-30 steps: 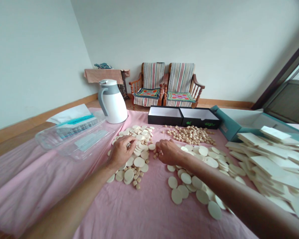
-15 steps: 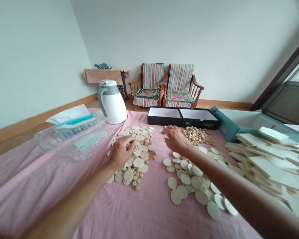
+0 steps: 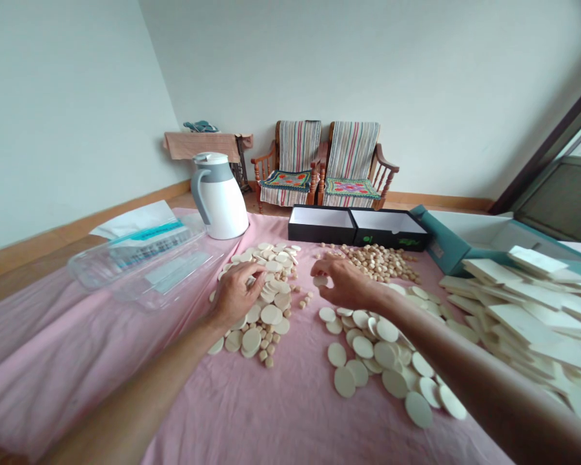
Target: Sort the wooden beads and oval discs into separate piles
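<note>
Right hand (image 3: 343,281) is pinching a disc (image 3: 320,281) toward the surface's (image 3: 295,394) far edge; left hand (image 3: 237,292) curling, its hold unclear

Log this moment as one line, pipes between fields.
Left hand: at mixed wooden discs and small wooden blocks | Right hand: holding a wooden disc over pink cloth | White-grey jug: upright

Smooth, matt wooden discs (image 3: 394,382), plastic packaging (image 3: 94,267) — glossy

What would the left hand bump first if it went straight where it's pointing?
Probably the pale round discs just beyond the left hand; I can't tell whether it already touches them.
</note>
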A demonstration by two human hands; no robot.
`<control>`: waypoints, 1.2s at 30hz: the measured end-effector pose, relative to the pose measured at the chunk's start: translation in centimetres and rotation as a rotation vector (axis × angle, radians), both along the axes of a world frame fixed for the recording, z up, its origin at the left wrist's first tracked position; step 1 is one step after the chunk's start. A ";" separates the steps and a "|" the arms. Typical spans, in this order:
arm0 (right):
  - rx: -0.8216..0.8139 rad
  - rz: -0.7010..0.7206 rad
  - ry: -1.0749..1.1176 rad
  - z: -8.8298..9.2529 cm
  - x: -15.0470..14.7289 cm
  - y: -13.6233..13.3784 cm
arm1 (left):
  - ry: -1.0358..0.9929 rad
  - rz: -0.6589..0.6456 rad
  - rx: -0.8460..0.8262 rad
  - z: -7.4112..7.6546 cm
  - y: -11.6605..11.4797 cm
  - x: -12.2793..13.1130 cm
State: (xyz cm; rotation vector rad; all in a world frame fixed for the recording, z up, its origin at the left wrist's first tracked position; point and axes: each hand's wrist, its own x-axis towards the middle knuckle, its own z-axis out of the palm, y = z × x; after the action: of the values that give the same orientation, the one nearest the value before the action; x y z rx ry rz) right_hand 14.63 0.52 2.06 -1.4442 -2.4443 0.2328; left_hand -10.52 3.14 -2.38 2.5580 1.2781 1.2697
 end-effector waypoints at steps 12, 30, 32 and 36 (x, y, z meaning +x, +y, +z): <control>-0.149 0.049 0.014 1.7 3.1 -1.9 | -0.008 0.009 -0.009 -0.3 0.0 0.2; 0.078 -0.372 -0.185 -0.8 3.0 2.8 | 0.010 0.002 0.000 -0.2 0.2 0.0; 0.121 -0.363 -0.136 -0.7 2.8 2.4 | 0.012 0.005 -0.004 -0.3 0.2 0.1; -0.015 -0.069 -0.041 -1.7 0.2 0.3 | 0.014 0.012 -0.009 -0.3 0.2 0.1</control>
State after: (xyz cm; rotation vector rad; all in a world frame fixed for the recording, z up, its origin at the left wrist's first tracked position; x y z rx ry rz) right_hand 14.82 0.86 0.36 -1.5514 -2.4240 0.2090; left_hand -10.40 3.37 -2.71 2.5612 1.3001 1.2479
